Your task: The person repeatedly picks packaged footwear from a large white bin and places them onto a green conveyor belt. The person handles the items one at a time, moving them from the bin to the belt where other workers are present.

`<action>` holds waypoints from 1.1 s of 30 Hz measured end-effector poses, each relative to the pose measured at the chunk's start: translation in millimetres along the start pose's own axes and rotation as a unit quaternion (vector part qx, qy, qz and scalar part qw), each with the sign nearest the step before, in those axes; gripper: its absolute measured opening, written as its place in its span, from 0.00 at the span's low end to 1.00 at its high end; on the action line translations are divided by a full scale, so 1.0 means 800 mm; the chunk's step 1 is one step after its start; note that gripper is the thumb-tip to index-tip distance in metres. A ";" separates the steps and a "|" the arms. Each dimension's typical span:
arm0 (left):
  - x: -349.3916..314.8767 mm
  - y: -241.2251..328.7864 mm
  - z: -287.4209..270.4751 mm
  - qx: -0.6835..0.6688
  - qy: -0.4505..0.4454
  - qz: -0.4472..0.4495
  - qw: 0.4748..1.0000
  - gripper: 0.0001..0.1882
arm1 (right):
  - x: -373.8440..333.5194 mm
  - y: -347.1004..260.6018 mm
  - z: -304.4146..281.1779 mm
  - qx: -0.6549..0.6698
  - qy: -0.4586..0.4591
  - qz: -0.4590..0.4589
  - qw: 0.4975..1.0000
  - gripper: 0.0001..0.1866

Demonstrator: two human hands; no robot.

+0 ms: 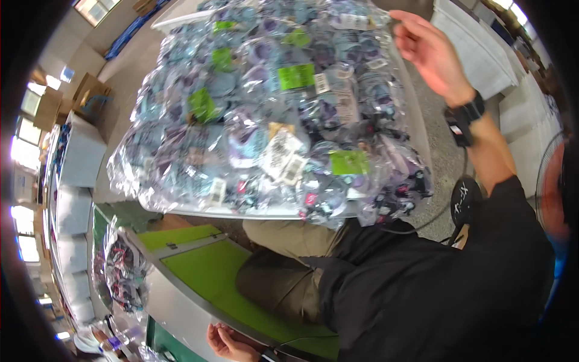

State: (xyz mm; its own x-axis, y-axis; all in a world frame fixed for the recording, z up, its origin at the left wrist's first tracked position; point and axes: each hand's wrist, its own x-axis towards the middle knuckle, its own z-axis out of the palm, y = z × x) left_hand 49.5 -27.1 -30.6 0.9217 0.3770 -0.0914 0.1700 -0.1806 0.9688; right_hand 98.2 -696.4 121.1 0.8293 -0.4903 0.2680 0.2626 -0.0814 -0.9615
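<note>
A wide heap of clear plastic bags (256, 96) fills a white tray (199, 212) in front of me. Bluish and purple items show through the film, too wrapped to name. My right hand (425, 51) is at the heap's far right corner. Its index finger stretches to the film's edge and the other fingers curl loosely; no held thing shows. Low in the view, my left hand (229, 342) is beside the edge of a grey metal table (175, 301). Its fingers are loosely bent and apart, with nothing visible in them.
Bright green panels (208, 271) stand by my legs. More bagged items (125, 271) lie on the metal table at the left. White boxes (473, 45) line the right side, near a fan (552, 187). A cable (416, 229) runs along the floor by my shoe (464, 202).
</note>
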 end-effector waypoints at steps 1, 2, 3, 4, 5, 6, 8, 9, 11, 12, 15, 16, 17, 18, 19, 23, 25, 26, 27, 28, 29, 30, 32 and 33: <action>-0.002 -0.002 0.003 -0.065 0.012 0.015 0.998 0.12 | -0.009 -0.016 0.024 -0.007 -0.056 -0.012 0.998 0.21; -0.005 -0.005 0.008 -0.128 0.026 0.031 0.991 0.08 | -0.020 -0.029 0.048 -0.026 -0.071 -0.011 0.997 0.21; -0.006 -0.003 0.006 -0.111 0.027 0.026 0.993 0.08 | -0.029 -0.043 0.072 -0.021 -0.096 0.012 0.995 0.20; -0.006 -0.004 0.007 -0.096 0.027 0.020 0.995 0.09 | -0.037 -0.052 0.097 -0.043 -0.110 0.023 0.993 0.20; -0.006 -0.006 0.008 -0.074 0.046 0.017 0.996 0.08 | -0.042 -0.059 0.123 -0.051 -0.137 0.031 0.989 0.21; -0.006 -0.005 0.005 -0.035 0.022 0.011 0.999 0.07 | -0.042 -0.061 0.151 -0.079 -0.167 0.028 0.982 0.24; -0.003 -0.010 0.002 -0.040 0.025 0.048 0.998 0.07 | -0.033 -0.059 0.209 -0.048 -0.286 0.033 0.957 0.26; -0.001 -0.013 0.001 -0.049 0.035 0.029 0.998 0.07 | -0.025 -0.055 0.239 -0.081 -0.298 0.040 0.950 0.28; 0.002 -0.013 -0.008 -0.032 -0.010 0.029 0.999 0.07 | -0.012 -0.048 0.299 -0.070 -0.356 0.057 0.930 0.29; 0.005 -0.011 -0.013 -0.005 -0.026 0.027 0.999 0.07 | -0.005 -0.047 0.328 -0.066 -0.387 0.087 0.916 0.29; 0.011 -0.003 -0.017 -0.003 -0.043 -0.035 0.998 0.07 | 0.009 -0.060 0.402 -0.032 -0.422 0.127 0.897 0.25; 0.013 0.003 -0.019 0.005 -0.044 -0.064 0.997 0.08 | 0.010 -0.075 0.418 -0.029 -0.424 0.160 0.891 0.23; 0.017 0.009 -0.020 -0.007 -0.054 -0.097 0.994 0.08 | 0.013 -0.095 0.429 -0.037 -0.422 0.207 0.882 0.21; 0.022 0.017 -0.022 -0.017 -0.070 -0.125 0.990 0.09 | 0.016 -0.114 0.435 -0.009 -0.429 0.216 0.877 0.19; 0.030 0.025 -0.026 -0.032 -0.097 -0.167 0.981 0.09 | 0.014 -0.138 0.437 -0.004 -0.402 0.254 0.880 0.19; 0.069 0.055 -0.043 -0.036 -0.202 -0.263 0.943 0.10 | -0.012 -0.216 0.421 -0.041 -0.303 0.328 0.894 0.16; 0.094 0.061 -0.052 -0.005 -0.265 -0.299 0.917 0.11 | -0.028 -0.230 0.401 -0.135 -0.324 0.286 0.892 0.14; 0.105 0.061 -0.052 0.010 -0.283 -0.303 0.910 0.11 | -0.039 -0.229 0.392 -0.186 -0.331 0.257 0.889 0.14; 0.115 0.062 -0.054 0.032 -0.302 -0.310 0.901 0.10 | -0.055 -0.221 0.384 -0.198 -0.322 0.258 0.889 0.13; 0.125 0.063 -0.055 0.060 -0.321 -0.320 0.889 0.10 | -0.072 -0.210 0.378 -0.214 -0.312 0.253 0.891 0.13; 0.135 0.063 -0.053 0.076 -0.328 -0.320 0.885 0.12 | -0.089 -0.201 0.371 -0.230 -0.300 0.260 0.889 0.13; 0.141 0.066 -0.051 0.067 -0.330 -0.306 0.891 0.12 | -0.106 -0.196 0.362 -0.243 -0.306 0.266 0.881 0.13; 0.152 0.073 -0.041 0.053 -0.327 -0.286 0.899 0.14 | -0.136 -0.186 0.345 -0.272 -0.314 0.298 0.859 0.13; 0.156 0.078 -0.037 0.066 -0.335 -0.284 0.896 0.15 | -0.146 -0.180 0.335 -0.279 -0.326 0.293 0.854 0.14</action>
State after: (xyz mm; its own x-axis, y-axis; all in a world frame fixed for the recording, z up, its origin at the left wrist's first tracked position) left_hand 164.9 35.2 25.3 0.6677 -0.1801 -0.7223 0.6777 -0.2546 0.6899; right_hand 96.1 -394.9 244.7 0.8841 -0.0166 -0.4671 -0.4172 -0.4785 -0.7726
